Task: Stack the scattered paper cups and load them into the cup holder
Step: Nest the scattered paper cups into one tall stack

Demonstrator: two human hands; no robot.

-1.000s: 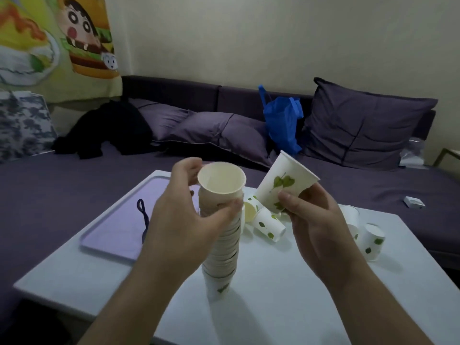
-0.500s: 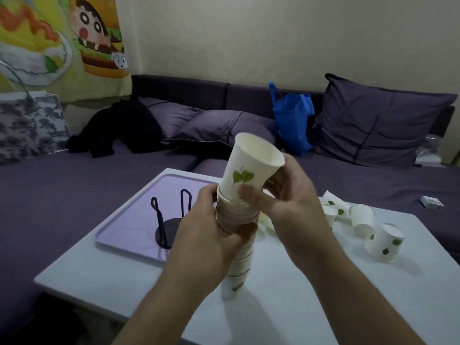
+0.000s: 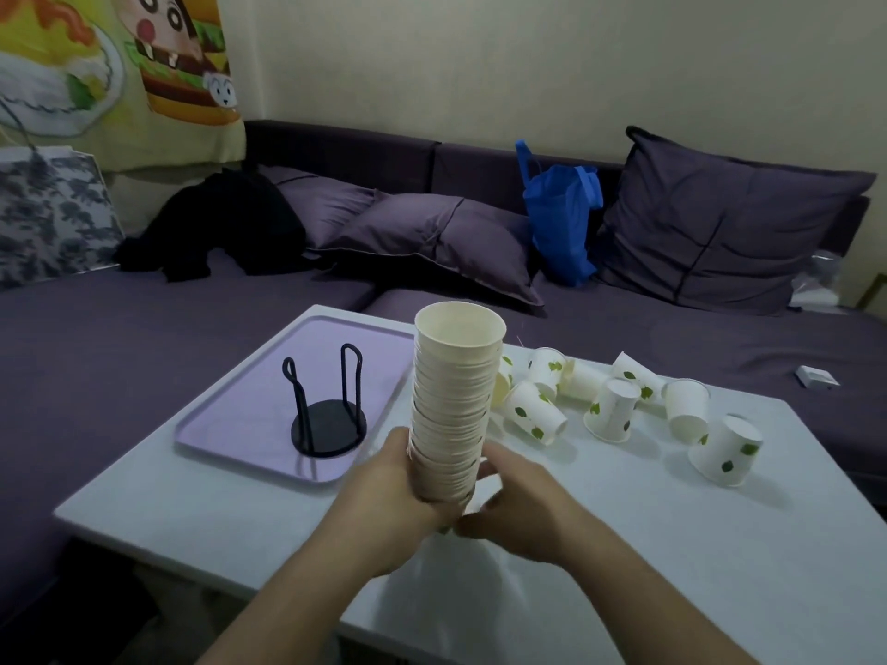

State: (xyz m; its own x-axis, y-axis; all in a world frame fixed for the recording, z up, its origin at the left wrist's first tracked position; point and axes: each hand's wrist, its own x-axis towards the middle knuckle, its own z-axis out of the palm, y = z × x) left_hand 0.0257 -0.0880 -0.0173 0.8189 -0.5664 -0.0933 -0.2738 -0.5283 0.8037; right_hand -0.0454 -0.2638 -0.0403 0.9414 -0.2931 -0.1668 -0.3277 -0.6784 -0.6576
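Stack of nested paper cups (image 3: 453,405) stands tall at frame centre, mouth up, leaning slightly toward the upper right. Left hand (image 3: 398,491) is wrapped around its lower part from the left. Right hand (image 3: 516,508) curls around the base from the right, fingers pressed to the lowest cups. Two-handed grip low down probably serves to steady a tall, top-heavy column and square up the nesting. Whether the base touches the white table (image 3: 672,544) is hidden by the hands.

Loose cups (image 3: 619,410) lie scattered right of centre on the table, some tipped on their sides, some mouth-down; all well apart from the hands.

Black wire cup holder (image 3: 329,415) sits empty on a lilac tray (image 3: 230,424), left of centre, near the stack but not touching it.

Judgement: stacking is partly done; several cups are not yet collected, loading not begun. Tilt risk rises with stack height.
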